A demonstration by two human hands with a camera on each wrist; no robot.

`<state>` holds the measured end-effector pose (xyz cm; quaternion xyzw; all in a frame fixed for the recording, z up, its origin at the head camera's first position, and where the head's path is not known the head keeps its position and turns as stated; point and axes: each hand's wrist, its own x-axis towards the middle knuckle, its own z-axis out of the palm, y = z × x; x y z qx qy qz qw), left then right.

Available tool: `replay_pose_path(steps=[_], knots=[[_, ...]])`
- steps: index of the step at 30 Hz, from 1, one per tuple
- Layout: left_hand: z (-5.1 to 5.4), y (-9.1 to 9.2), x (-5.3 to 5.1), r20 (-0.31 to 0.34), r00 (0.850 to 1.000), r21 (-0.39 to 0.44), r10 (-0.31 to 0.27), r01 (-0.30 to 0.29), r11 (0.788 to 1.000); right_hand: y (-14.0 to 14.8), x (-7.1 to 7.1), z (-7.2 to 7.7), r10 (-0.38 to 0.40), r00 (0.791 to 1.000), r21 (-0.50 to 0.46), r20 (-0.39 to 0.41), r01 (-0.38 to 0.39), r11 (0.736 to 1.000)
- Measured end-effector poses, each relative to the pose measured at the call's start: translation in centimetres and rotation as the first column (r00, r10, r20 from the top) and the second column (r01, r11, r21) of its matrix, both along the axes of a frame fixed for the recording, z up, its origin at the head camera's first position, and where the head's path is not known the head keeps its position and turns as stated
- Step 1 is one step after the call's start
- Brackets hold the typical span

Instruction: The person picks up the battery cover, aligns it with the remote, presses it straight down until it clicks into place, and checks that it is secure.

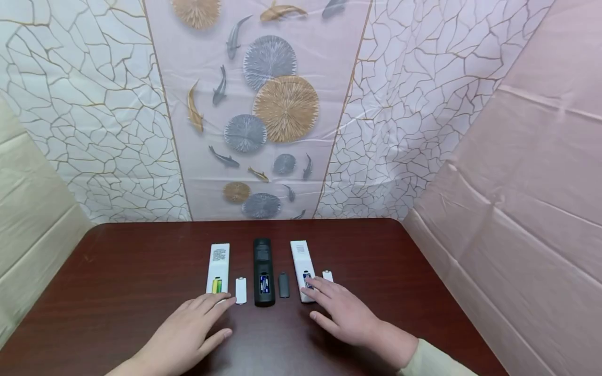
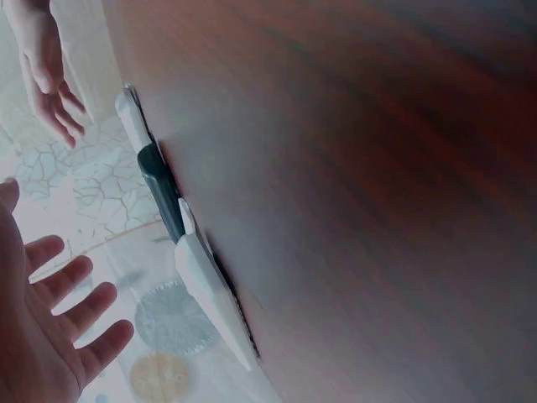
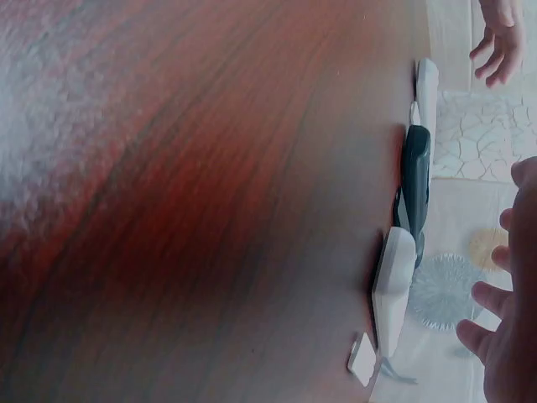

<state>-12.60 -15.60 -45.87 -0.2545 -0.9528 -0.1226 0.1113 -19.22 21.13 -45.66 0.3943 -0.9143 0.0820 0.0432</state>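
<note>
In the head view three remotes lie back side up with their battery bays uncovered: a white one at left with yellow-green batteries, a black one in the middle and a white one at right, both with blue batteries. To the right of each lies its loose cover: white, dark grey, and white. My left hand, fingers spread and holding nothing, hovers by the left remote's lower end. My right hand, also empty, hovers over the right remote's lower end. Both wrist views show the hands raised above the table.
The dark red-brown table ends at a patterned cloth wall behind. Plain beige cloth hangs at the right side, and more cloth hangs at the left.
</note>
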Motion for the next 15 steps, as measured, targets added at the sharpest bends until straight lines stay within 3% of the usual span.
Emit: replay_pose_path(steps=[8,15], knots=[[0.8,1.7,-0.5,0.151,0.987,0.052,0.062,-0.071,0.996,0.4,-1.1,-0.5,-0.074,0.996,-0.021,-0.057,0.073,0.997],[0.6,3.0,-1.1,0.149,0.986,0.083,0.08,-0.093,0.992,1.0,-2.0,-0.9,-0.114,0.991,-0.049,-0.064,0.111,0.993]])
